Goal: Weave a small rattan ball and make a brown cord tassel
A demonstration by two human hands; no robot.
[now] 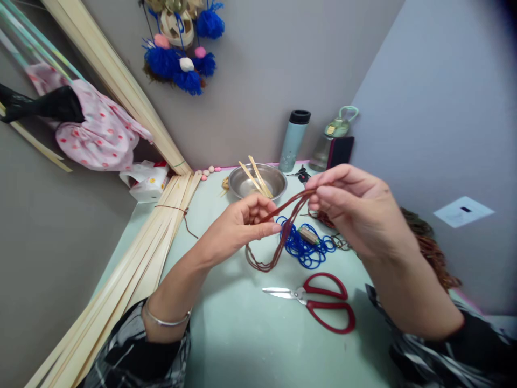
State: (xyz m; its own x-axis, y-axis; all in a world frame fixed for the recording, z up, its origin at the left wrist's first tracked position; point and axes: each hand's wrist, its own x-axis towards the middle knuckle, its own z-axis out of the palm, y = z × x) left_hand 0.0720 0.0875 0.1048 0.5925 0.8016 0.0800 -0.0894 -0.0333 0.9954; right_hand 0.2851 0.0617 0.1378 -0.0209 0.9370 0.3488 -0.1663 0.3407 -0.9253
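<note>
Holding looped brown cord (pixel 286 231) between both hands above pale green surface (pixel 226 345); left hand (pixel 246 222) with grip pinching cord between thumb and fingers, right hand (pixel 351 207) with grip pinched on cord's upper end; lower loop hanging near blue cord (pixel 309 253); red-handled scissors (pixel 309 299) lying below, blades open, pointing left; metal bowl (pixel 236 185) behind left hand, light strips inside (pixel 256 178)

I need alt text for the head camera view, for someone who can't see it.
Two hands, left and right, hold a looped brown cord above a pale green table. Red-handled scissors lie below, blue cord just behind; a metal bowl and two bottles stand farther back.
</note>
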